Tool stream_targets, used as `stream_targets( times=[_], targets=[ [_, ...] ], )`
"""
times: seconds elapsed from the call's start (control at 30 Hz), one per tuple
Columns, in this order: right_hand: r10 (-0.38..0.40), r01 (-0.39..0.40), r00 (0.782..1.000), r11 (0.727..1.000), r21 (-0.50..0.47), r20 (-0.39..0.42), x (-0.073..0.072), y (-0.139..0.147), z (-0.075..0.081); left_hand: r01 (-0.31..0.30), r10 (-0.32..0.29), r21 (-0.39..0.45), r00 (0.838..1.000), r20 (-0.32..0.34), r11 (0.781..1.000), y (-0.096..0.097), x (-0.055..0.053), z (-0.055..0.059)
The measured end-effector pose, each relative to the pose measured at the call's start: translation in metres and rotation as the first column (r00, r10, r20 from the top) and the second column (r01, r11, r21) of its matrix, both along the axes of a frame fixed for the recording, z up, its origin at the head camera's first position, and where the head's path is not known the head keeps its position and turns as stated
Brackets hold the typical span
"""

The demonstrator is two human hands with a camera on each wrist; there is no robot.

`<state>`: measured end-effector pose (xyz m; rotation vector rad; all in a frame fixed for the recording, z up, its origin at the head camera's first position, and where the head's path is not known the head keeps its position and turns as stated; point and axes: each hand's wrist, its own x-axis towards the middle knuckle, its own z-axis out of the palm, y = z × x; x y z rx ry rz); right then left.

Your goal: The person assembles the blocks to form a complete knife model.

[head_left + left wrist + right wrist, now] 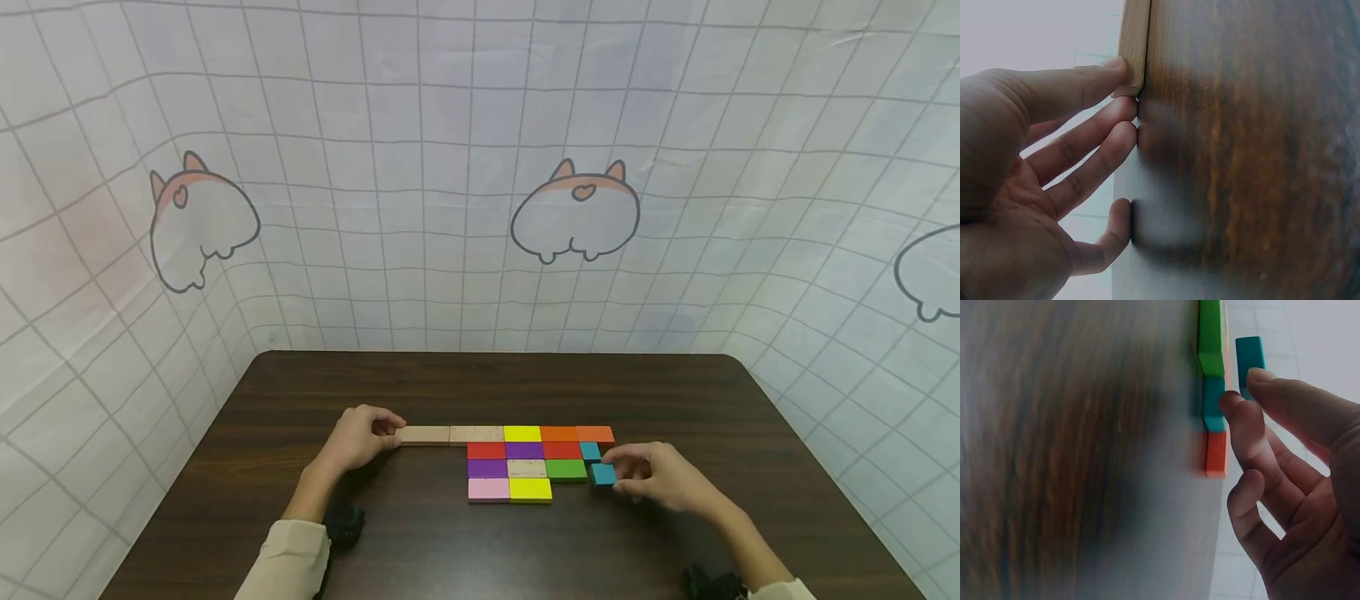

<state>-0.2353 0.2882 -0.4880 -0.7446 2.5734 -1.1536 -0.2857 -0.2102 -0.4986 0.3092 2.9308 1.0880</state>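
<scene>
My left hand (358, 437) grips the outer end of a plain wooden block (422, 436) at the left of the top row. In the left wrist view its thumb lies on the block's end (1133, 56), while the other fingertips rest on the table. Between thumb and fingers, my right hand (663, 477) pinches a small blue block (603, 475). The right wrist view shows that held block (1250, 359) raised off the table. Another blue block (591, 452) lies just behind it, beside a red block (562, 451) and under the orange blocks (558, 434).
Colored blocks lie flat in touching rows: purple (487, 468), green (566, 471), pink (488, 491) and yellow (530, 490) among them. They sit on a dark wood table (450, 550). A white grid-patterned cloth (420, 208) hangs behind and at both sides.
</scene>
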Motion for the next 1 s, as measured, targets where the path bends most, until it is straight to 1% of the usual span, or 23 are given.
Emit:
stream_targets(
  times=[0.2,0.37,0.5,0.7,0.87,1.0],
  targets=[
    [0.033,-0.034,0.999,0.999,0.022,0.038,0.004,-0.016,-0.001,-0.003,0.003,0.003,1.0,-0.001,1.0,-0.001,0.0,0.0],
    [0.047,-0.049,0.998,0.998,0.047,0.044,0.004,-0.027,-0.003,0.001,-0.001,0.0,1.0,-0.012,1.0,-0.001,0.0,0.0],
    [0.062,-0.063,0.998,0.994,0.085,0.016,0.003,-0.032,-0.004,0.003,-0.004,-0.007,1.0,-0.016,1.0,0.0,-0.001,-0.001],
    [0.067,-0.062,0.997,0.989,0.134,-0.028,0.002,-0.038,-0.004,0.001,-0.001,-0.003,1.0,-0.013,1.0,0.0,-0.001,-0.001],
    [0.059,-0.052,0.997,0.988,0.144,-0.042,0.001,-0.041,-0.005,-0.003,0.003,-0.002,1.0,-0.015,1.0,0.001,0.0,-0.001],
    [0.062,-0.056,0.997,0.989,0.137,-0.039,0.001,-0.043,-0.005,0.0,0.0,-0.002,1.0,-0.017,1.0,0.001,0.001,0.001]
  ],
)
